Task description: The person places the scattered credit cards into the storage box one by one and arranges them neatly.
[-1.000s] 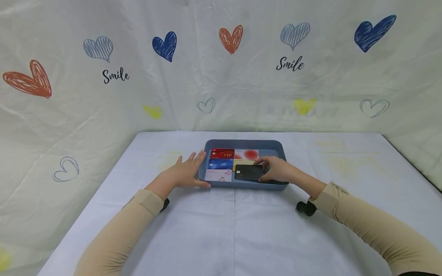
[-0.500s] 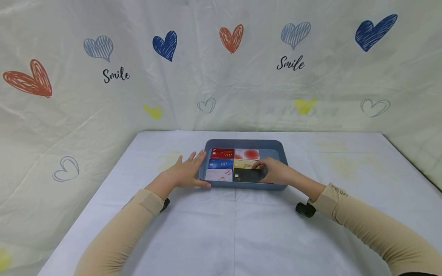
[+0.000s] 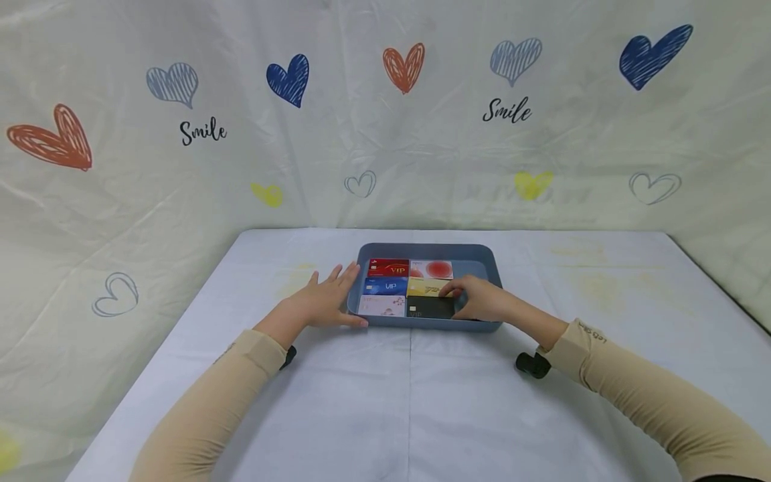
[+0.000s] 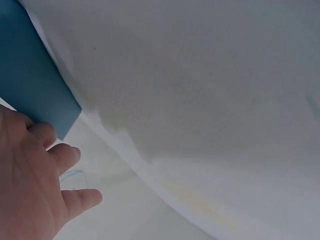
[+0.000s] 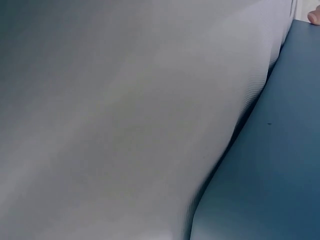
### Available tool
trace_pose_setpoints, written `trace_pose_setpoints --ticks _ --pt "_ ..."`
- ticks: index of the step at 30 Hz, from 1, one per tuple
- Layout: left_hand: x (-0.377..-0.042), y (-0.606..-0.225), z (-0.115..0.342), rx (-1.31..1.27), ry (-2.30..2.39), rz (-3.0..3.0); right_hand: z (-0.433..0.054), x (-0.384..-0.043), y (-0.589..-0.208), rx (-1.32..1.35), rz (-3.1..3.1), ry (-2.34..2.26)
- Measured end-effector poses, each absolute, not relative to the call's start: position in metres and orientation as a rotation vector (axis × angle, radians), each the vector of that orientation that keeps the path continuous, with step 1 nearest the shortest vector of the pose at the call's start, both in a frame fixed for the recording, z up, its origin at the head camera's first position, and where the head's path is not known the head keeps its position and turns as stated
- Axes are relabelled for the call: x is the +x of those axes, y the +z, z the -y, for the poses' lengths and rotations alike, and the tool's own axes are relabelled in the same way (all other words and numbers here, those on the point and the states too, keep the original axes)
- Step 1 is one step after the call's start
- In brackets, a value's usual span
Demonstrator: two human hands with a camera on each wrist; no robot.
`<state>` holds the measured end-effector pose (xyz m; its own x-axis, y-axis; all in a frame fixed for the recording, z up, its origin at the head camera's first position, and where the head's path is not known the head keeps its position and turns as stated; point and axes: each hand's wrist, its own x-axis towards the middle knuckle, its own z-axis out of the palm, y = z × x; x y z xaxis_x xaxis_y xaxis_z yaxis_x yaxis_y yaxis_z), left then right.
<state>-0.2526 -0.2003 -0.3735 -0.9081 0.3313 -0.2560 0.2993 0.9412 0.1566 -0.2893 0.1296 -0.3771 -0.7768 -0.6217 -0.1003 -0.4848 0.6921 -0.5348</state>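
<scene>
A black VIP card [image 3: 429, 307] lies in the near right of the blue-grey tray [image 3: 466, 252]. My right hand [image 3: 484, 299] holds it at its right end, thumb on the near side and fingers curled on the far side. Just beyond is a gold card [image 3: 423, 287], partly covered by those fingers. My left hand [image 3: 325, 298] spreads against the tray's left side, thumb along the front left corner; the left wrist view shows its fingers [image 4: 65, 157] beside the blue wall. In the right wrist view only the tray's outer wall [image 5: 265, 165] and a fingertip are visible.
Other cards lie flat in the tray: a red VIP card [image 3: 388, 267], a blue VIP card [image 3: 385, 286], a pale pink card [image 3: 381, 306] and a white card with red circles [image 3: 430, 270]. A white cloth [image 3: 361, 402] covers the table. Behind hangs a heart-printed sheet [image 3: 446, 147].
The black card has gone down and slightly left, from overlapping the gold card to lying flat below it. My right hand moved with it; the left hand stayed put.
</scene>
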Motion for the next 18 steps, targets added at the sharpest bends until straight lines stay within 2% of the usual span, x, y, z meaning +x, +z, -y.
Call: trace_pose_setpoints --ticks 18 --pt "-0.2546 -0.3763 0.2013 0.495 0.147 -2.823 -0.1329 -0.288 -0.3694 -0.827 -2.641 -0.568"
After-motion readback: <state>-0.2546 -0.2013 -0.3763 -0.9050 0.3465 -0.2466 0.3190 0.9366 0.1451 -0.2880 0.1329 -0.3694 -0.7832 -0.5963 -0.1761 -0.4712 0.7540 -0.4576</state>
